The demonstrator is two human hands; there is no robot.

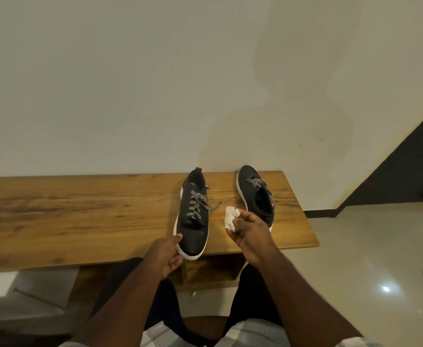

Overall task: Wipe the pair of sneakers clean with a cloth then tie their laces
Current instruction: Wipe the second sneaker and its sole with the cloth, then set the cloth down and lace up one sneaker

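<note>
On the bench (80, 216) stand two sneakers: the near shoe (192, 221) at its front edge, the far shoe (258, 196) just right of it. The left hand (166, 256) grips the near shoe's toe at the white sole — stiff, the best hold. The right hand (249, 234) pinches a soft, crumpled cloth (231, 217) between the shoes. The laces (197, 204) lie loose — limp and easily snagged.
</note>
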